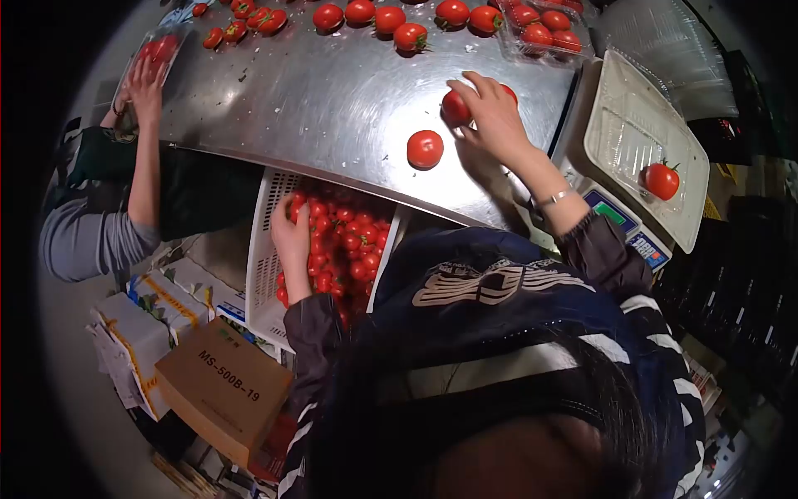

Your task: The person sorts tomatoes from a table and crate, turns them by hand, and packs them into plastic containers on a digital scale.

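My right hand is above the metal table, its fingers curled over a red tomato. Part of another tomato shows behind that hand. A single tomato rests on the table closer to me. Down in the white plastic crate, my left hand has its fingers bent round a tomato at the crate's left side. Many small red tomatoes fill this crate below the table edge.
Rows of tomatoes lie along the table's far side, beside a filled clear box. On my right, a tray with one tomato sits above a scale. A co-worker's hand touches another box. Cartons stand lower left.
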Motion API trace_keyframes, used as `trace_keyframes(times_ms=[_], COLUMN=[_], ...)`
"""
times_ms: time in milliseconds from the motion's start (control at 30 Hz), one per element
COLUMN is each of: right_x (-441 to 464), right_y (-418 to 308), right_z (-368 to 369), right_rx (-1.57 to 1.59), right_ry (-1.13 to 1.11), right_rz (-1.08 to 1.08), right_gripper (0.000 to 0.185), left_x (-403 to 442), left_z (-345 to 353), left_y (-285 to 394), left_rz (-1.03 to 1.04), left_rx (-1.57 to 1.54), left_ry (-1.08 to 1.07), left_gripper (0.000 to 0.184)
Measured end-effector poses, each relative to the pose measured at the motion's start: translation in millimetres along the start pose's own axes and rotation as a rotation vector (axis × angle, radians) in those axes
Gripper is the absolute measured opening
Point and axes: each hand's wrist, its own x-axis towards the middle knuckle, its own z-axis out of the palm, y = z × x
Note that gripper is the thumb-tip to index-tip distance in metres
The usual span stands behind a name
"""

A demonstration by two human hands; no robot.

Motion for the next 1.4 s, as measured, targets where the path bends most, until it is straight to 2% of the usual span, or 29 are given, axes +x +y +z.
trace_keyframes(times_ms=[67, 133, 200, 233, 267, 400, 433, 500, 533, 600, 633, 700, 733, 833, 867, 967, 1000, 1033, 1100, 1133, 1200, 1233, 1267, 1333, 1367, 1400], right_x=[8, 7, 4, 1, 0, -2, -4, -13, -16, -25, -26, -23, -21, -11, -13, -28, -34, -39, -48, -57, -80, -90, -98, -125, -137, -148], right_y=[8, 15, 13, 10, 9, 8, 8, -3, -9, -27, -35, -53, -59, -65, -63, -46, -40, -37, -38, -33, -15, -8, -3, 21, 41, 62], right_z=[19, 33, 34, 32, 30, 8, 0, -28, -41, -65, -77, -101, -109, -126, -131, -148, -152, -153, -150, -154, -170, -178, -185, -209, -222, -236], right_rx=[-0.03, -0.085, -0.119, -0.143, -0.167, -0.181, -0.184, 0.149, 0.314, 0.406, 0.492, 0.52, 0.551, 0.481, 0.451, 0.505, 0.548, 0.542, 0.795, 0.913, 0.872, 0.865, 0.862, 0.908, 0.991, 1.075], right_ry=[-0.05, -0.147, -0.163, -0.182, -0.199, -0.087, -0.079, 0.043, 0.107, 0.162, 0.222, 0.329, 0.421, 0.463, 0.475, 0.449, 0.428, 0.439, 0.404, 0.389, 0.407, 0.403, 0.396, 0.609, 0.677, 0.739], right_rz=[0.015, 0.04, 0.053, 0.059, 0.066, 0.074, 0.097, 0.165, 0.189, 0.212, 0.214, 0.167, 0.114, 0.072, 0.043, 0.094, 0.121, 0.127, 0.217, 0.27, 0.291, 0.287, 0.275, 0.439, 0.492, 0.543], right_gripper=[0.057, 0.054, 0.053, 0.052, 0.052, 0.047, 0.047, 0.047, 0.048, 0.048, 0.048, 0.05, 0.052, 0.055, 0.057, 0.064, 0.068, 0.068, 0.075, 0.078, 0.078, 0.078, 0.078, 0.073, 0.072, 0.07], left_x=[29, 46, 50, 47, 45, 56, 65, 78, 83, 90, 92, 87, 84, 71, 65, 41, 36, 35, 33, 30, 25, 23, 23, 23, 20, 15], left_z=[3, 14, 39, 58, 76, 105, 103, 85, 76, 53, 44, 33, 31, 26, 22, 11, 13, 18, 27, 30, 40, 46, 49, 55, 63, 74], left_y=[41, 95, 140, 156, 166, 172, 172, 183, 195, 225, 238, 262, 271, 298, 309, 339, 342, 343, 345, 348, 360, 371, 380, 397, 407, 421], left_rz=[0.098, 0.118, 0.308, 0.509, 0.711, 0.85, 0.519, -0.284, -0.289, -0.502, -0.492, -0.512, -0.514, -0.725, -0.717, -0.728, -0.723, -0.632, -0.447, -0.444, -0.292, -0.286, -0.045, 0.398, 0.401, 0.502], left_rx=[-0.104, -0.196, -0.251, -0.208, -0.165, -0.098, -0.457, -1.103, -1.096, -1.673, -1.661, -1.938, -1.925, -1.819, -1.806, -1.766, -1.759, -1.695, -1.556, -1.546, -1.282, -1.278, -1.057, -0.601, -0.602, -0.567], left_ry=[-0.011, -0.115, -0.242, -0.24, -0.235, -0.419, -0.649, -1.041, -1.056, -1.24, -1.255, -1.506, -1.53, -1.534, -1.564, -1.124, -1.139, -1.224, -1.401, -1.439, -1.334, -1.363, -1.337, -1.201, -1.198, -1.136], left_gripper=[0.038, 0.042, 0.044, 0.044, 0.044, 0.032, 0.03, 0.033, 0.033, 0.04, 0.04, 0.052, 0.052, 0.055, 0.055, 0.066, 0.066, 0.061, 0.053, 0.053, 0.047, 0.047, 0.046, 0.043, 0.043, 0.041])
